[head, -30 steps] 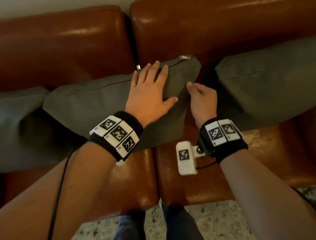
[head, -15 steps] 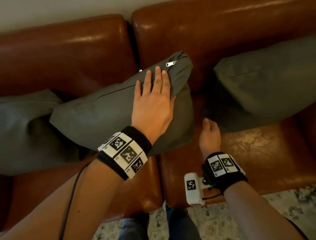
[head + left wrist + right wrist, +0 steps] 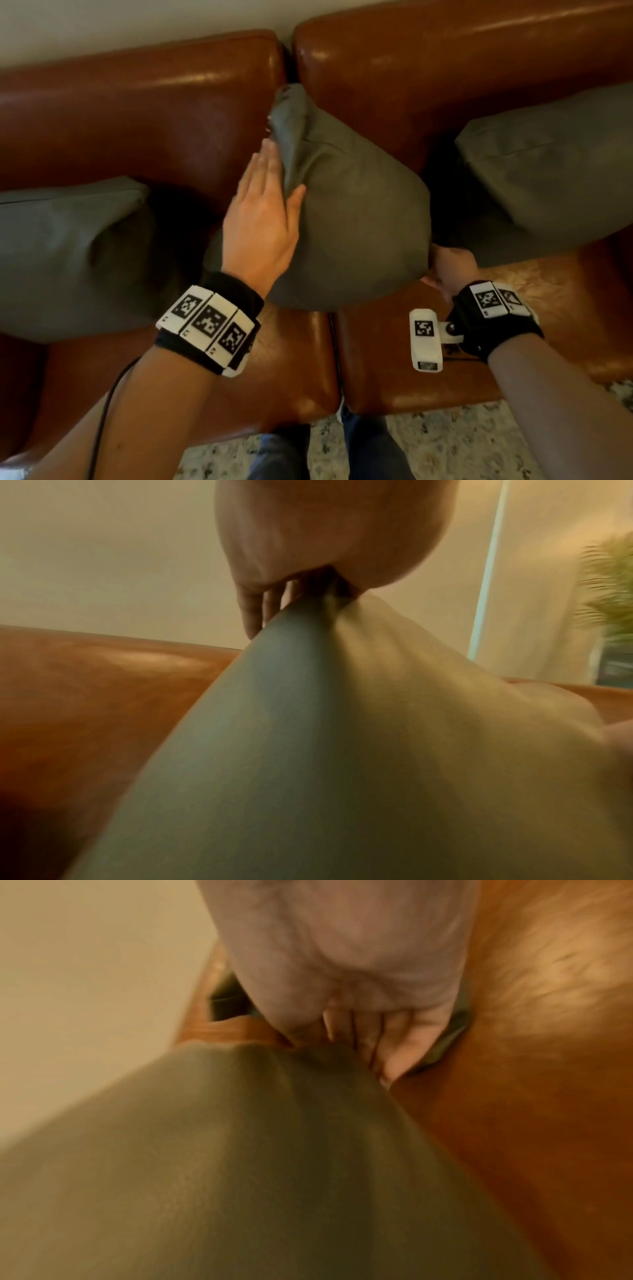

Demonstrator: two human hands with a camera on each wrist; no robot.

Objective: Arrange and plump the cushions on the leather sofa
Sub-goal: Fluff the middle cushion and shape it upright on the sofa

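The middle grey-green cushion (image 3: 349, 212) stands tilted on one corner over the seam between the two seats of the brown leather sofa (image 3: 137, 120). My left hand (image 3: 267, 205) holds its upper left edge, fingers behind the fabric and thumb on the front. In the left wrist view the cloth (image 3: 342, 750) puckers where the left hand (image 3: 308, 593) pinches it. My right hand (image 3: 448, 270) grips the lower right corner. In the right wrist view the fingers (image 3: 394, 1042) curl into the cushion (image 3: 274, 1150).
A second grey-green cushion (image 3: 68, 246) lies against the left backrest and a third (image 3: 548, 178) leans on the right one. A speckled rug (image 3: 445, 445) and my jeans-clad legs (image 3: 284, 455) are below the seat edge. A potted plant (image 3: 609, 593) stands beyond the sofa.
The middle cushion has swung from lying sideways to standing on a corner. My left hand moved to its upper edge, and my right hand came up from the seat and took the lower corner.
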